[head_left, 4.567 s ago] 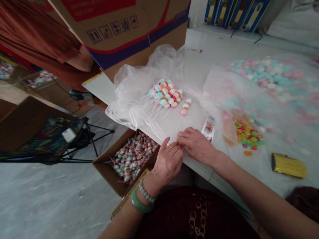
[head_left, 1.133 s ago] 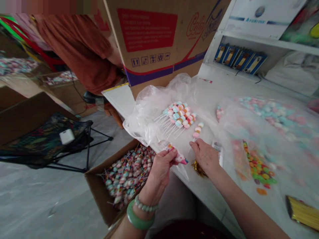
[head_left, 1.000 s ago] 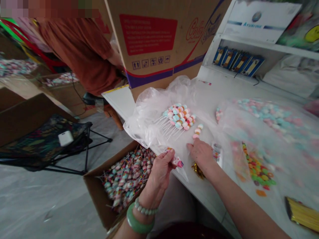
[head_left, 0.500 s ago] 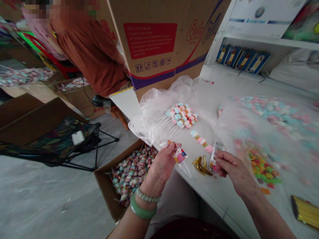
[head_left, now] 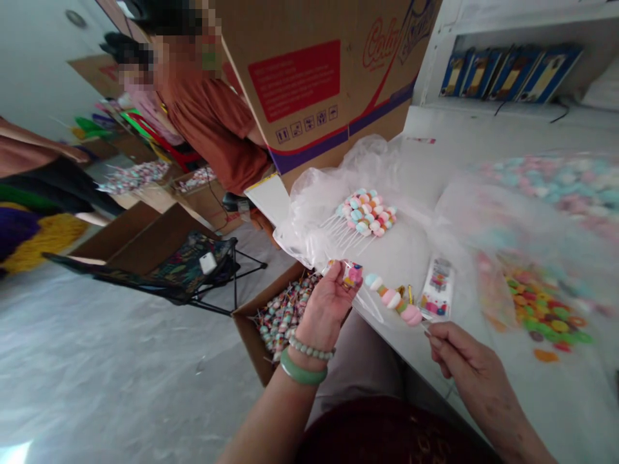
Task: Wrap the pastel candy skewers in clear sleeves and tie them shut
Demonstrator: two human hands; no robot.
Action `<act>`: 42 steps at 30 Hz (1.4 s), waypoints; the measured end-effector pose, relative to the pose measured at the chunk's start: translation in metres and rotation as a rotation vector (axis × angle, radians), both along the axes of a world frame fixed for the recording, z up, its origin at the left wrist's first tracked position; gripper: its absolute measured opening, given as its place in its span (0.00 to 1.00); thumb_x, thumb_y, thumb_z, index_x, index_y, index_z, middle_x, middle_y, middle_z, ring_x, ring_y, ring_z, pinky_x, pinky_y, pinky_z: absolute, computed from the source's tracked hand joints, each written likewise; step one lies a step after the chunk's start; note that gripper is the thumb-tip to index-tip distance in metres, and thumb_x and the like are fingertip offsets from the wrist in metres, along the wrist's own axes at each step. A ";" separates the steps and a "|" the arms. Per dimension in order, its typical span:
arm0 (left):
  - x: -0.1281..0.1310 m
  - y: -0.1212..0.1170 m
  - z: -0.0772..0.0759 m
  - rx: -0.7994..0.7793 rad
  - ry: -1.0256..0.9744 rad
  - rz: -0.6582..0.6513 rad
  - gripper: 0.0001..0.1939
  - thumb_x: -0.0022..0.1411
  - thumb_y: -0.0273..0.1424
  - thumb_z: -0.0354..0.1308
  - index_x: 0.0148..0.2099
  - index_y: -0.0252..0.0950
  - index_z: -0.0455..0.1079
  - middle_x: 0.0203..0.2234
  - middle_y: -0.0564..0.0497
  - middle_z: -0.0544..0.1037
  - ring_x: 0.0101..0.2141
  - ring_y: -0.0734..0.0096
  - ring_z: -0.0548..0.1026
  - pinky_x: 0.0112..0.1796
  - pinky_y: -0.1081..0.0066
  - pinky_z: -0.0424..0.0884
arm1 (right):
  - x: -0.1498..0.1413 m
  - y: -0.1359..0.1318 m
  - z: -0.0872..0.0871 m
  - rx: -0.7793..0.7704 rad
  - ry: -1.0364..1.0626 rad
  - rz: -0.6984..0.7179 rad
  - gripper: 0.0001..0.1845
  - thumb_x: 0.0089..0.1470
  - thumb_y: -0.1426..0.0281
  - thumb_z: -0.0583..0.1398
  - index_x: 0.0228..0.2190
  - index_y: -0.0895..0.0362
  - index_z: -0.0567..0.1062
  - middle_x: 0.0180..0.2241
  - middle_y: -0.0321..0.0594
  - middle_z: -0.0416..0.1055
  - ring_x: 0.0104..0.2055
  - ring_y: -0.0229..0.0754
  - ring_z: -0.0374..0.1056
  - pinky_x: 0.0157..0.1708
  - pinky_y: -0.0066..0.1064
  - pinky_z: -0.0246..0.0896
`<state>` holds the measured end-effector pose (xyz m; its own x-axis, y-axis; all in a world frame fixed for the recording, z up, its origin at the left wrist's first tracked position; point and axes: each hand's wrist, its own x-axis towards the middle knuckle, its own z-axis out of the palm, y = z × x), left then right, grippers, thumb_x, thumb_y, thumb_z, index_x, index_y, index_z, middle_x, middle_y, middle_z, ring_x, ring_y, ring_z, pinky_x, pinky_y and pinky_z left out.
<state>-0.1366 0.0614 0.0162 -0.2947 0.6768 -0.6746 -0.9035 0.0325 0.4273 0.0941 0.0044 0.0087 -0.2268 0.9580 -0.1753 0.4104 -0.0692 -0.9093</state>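
Far left, upper part of frame: a co-worker in a rust-orange top (head_left: 207,122), standing behind the big printed cardboard carton (head_left: 314,84). Below that, a folding chair with a patterned seat (head_left: 191,270).

Lower centre: an open cardboard box of wrapped candy skewers (head_left: 285,319), just under my left hand (head_left: 329,316). That hand is closed in a narrow pinch on a clear cellophane bag (head_left: 352,274) with a printed top, held at the table edge. Jade bangle (head_left: 297,374) and bead bracelet (head_left: 309,348) on that wrist.

Centre: a bundle of finished marshmallow skewers (head_left: 365,212) lies on a crumpled plastic sheet (head_left: 309,219). A single marshmallow skewer (head_left: 393,303) sits just beside the bag, roughly level, and my right hand (head_left: 464,354) pinches its stick at the lower right. Gold twist ties (head_left: 403,298) are partly behind it, with a printed packet (head_left: 438,290) next to them.

Right: loose coloured candy pieces (head_left: 541,309), blurred pastel marshmallows (head_left: 556,183) above them, and blue boxes (head_left: 512,74) on a shelf, top right.
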 end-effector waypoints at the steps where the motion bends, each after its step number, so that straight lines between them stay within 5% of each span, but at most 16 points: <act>1: 0.002 0.001 0.001 0.006 -0.009 0.002 0.05 0.65 0.27 0.54 0.35 0.32 0.68 0.24 0.51 0.76 0.25 0.72 0.76 0.31 0.69 0.75 | 0.000 0.000 0.000 0.026 -0.007 0.000 0.14 0.56 0.58 0.53 0.29 0.53 0.73 0.21 0.34 0.64 0.21 0.37 0.60 0.22 0.28 0.57; 14: 0.021 0.003 -0.001 0.062 0.013 0.004 0.06 0.65 0.26 0.53 0.34 0.33 0.68 0.23 0.52 0.75 0.23 0.74 0.74 0.29 0.72 0.73 | -0.002 0.001 -0.007 0.132 -0.095 0.043 0.13 0.58 0.61 0.52 0.28 0.52 0.72 0.20 0.33 0.66 0.22 0.39 0.63 0.25 0.28 0.59; 26: 0.025 -0.004 -0.011 0.200 0.380 0.003 0.06 0.53 0.29 0.63 0.30 0.32 0.69 0.24 0.54 0.74 0.25 0.77 0.72 0.31 0.74 0.69 | -0.007 -0.004 -0.014 0.425 -0.184 0.041 0.11 0.58 0.66 0.51 0.31 0.52 0.72 0.28 0.40 0.75 0.30 0.43 0.71 0.32 0.32 0.63; 31: 0.029 -0.006 -0.013 0.171 0.397 -0.085 0.09 0.51 0.32 0.64 0.30 0.31 0.71 0.22 0.53 0.74 0.22 0.78 0.70 0.28 0.75 0.67 | -0.007 0.000 -0.015 0.231 -0.140 0.000 0.11 0.56 0.62 0.53 0.28 0.52 0.71 0.23 0.35 0.70 0.25 0.41 0.66 0.28 0.31 0.60; 36: 0.028 -0.009 -0.015 0.173 0.401 -0.140 0.11 0.48 0.33 0.66 0.30 0.30 0.72 0.22 0.53 0.75 0.23 0.76 0.71 0.28 0.73 0.68 | -0.004 0.003 -0.014 -0.213 0.165 -0.002 0.13 0.52 0.60 0.56 0.23 0.54 0.68 0.18 0.31 0.64 0.18 0.34 0.57 0.19 0.26 0.51; 42: 0.026 -0.009 -0.016 0.160 0.414 -0.111 0.10 0.48 0.32 0.66 0.30 0.31 0.71 0.23 0.53 0.75 0.23 0.76 0.72 0.29 0.73 0.68 | -0.007 0.002 -0.008 -0.529 0.456 -0.086 0.14 0.47 0.59 0.62 0.24 0.57 0.69 0.15 0.28 0.61 0.13 0.27 0.47 0.13 0.22 0.36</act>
